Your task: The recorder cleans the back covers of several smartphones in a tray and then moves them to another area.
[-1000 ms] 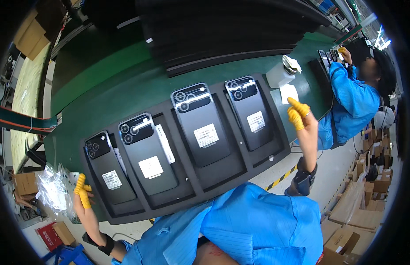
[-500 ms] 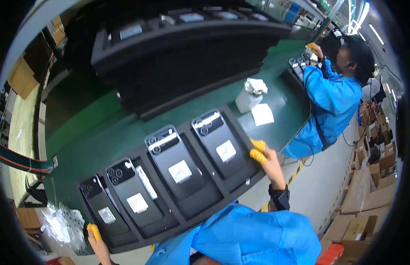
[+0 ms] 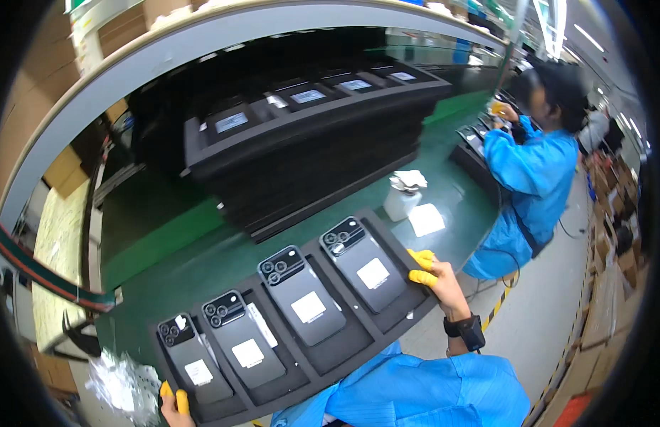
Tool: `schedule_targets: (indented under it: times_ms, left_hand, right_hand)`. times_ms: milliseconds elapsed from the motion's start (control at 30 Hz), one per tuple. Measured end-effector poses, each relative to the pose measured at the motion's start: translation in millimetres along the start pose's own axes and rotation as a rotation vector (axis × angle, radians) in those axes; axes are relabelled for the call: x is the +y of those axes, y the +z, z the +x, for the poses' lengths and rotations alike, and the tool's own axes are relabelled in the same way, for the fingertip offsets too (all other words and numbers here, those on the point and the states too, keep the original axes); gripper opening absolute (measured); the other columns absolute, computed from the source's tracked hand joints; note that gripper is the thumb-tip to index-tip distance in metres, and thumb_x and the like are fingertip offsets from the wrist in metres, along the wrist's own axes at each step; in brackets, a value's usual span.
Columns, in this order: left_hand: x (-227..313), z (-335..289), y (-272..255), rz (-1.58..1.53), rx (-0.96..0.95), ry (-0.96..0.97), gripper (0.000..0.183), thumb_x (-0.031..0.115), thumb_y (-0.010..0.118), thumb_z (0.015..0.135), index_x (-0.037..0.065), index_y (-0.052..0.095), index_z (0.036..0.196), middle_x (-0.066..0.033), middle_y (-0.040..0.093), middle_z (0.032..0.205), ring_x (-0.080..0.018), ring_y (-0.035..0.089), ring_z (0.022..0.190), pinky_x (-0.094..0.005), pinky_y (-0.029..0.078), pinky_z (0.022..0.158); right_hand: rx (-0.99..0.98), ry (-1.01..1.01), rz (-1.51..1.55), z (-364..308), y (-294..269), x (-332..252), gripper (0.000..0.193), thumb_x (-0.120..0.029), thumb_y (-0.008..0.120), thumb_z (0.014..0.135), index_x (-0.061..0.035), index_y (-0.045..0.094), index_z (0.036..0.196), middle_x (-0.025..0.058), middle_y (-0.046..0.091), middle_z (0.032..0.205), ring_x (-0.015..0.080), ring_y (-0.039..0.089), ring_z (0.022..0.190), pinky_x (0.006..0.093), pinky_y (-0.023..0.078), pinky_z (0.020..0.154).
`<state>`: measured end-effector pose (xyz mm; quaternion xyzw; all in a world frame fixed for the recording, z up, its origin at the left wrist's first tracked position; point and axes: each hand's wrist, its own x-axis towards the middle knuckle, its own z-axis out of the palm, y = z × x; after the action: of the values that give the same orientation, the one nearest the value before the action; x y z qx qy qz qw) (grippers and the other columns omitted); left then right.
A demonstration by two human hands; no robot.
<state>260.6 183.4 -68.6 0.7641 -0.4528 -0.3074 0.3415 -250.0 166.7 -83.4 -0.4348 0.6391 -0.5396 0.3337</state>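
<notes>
A black foam tray [image 3: 348,299] spans the space between my hands, tilted in the picture. Several dark grey phones lie in its slots, camera ends facing away from me, each with a white label; one is the rightmost phone [image 3: 365,267]. My right hand [image 3: 447,287], with yellow finger covers and a black wristband, grips the tray's right end. At the near left corner, my left hand [image 3: 175,407] pinches the edge, also in yellow finger covers and partly cut off by the picture's rim. Whether the tray's underside touches the table is hidden.
Beyond the tray, a tall stack of black trays [image 3: 316,153] stands on the green table [image 3: 141,306]. A white bottle [image 3: 401,203] topped with tissue and a white sheet [image 3: 426,220] are right of it. Crumpled clear plastic [image 3: 124,384] lies left; a co-worker in blue [image 3: 533,167] works at right.
The tray and both my hands now appear lower and further right in the picture. The stack of trays shows more fully, as the view has shifted. Both hands keep their hold.
</notes>
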Motion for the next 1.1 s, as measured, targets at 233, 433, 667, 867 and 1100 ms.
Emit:
schedule_targets:
  times_ms: [233,433,667,867,1100]
  left_hand:
    - [0,3,-19,-0.15,-0.107,0.047,0.056,0.023,0.061,0.089,0.002,0.04,0.136,-0.0179,0.045,0.134,-0.0266,0.05,0.113,-0.0333,0.044,0.091]
    - [25,12,-5,-0.198,-0.007,0.097,0.06,0.018,0.063,0.088,0.007,0.035,0.14,-0.0176,0.043,0.136,-0.0244,0.051,0.113,-0.032,0.05,0.084]
    - [56,14,9,-0.25,0.033,0.177,0.054,0.018,0.061,0.089,0.004,0.039,0.136,-0.0173,0.046,0.132,-0.0253,0.051,0.112,-0.033,0.047,0.087]
    - [68,9,12,-0.32,0.089,0.245,0.049,0.018,0.06,0.089,0.002,0.043,0.132,-0.0171,0.049,0.128,-0.0261,0.052,0.111,-0.0338,0.045,0.09]
    - [91,3,8,-0.464,0.178,0.388,0.044,0.019,0.059,0.09,-0.001,0.048,0.128,-0.0169,0.052,0.124,-0.027,0.052,0.109,-0.0348,0.042,0.094]
  right_hand:
    - [-0.094,-0.14,-0.052,7,8,9,0.043,-0.01,0.069,0.078,-0.0002,0.06,0.119,0.0111,0.06,0.103,0.0191,0.052,0.099,0.0299,0.039,0.09]
    - [-0.021,-0.207,0.106,-5,10,8,0.048,-0.013,0.071,0.079,-0.0069,0.058,0.125,0.006,0.056,0.105,0.0171,0.051,0.098,0.0289,0.04,0.087]
    - [0.05,-0.32,0.238,-8,5,0,0.05,-0.012,0.07,0.077,-0.0047,0.057,0.126,0.009,0.053,0.118,0.0192,0.047,0.111,0.0278,0.034,0.097]
    - [0.031,-0.405,0.437,-2,5,-8,0.05,-0.009,0.066,0.076,-0.0003,0.056,0.125,0.0087,0.05,0.126,0.0204,0.046,0.117,0.0307,0.033,0.1]
    - [0.084,-0.335,0.476,3,-10,-22,0.052,-0.005,0.062,0.076,0.001,0.053,0.127,0.0085,0.054,0.126,0.018,0.05,0.116,0.0309,0.036,0.101]
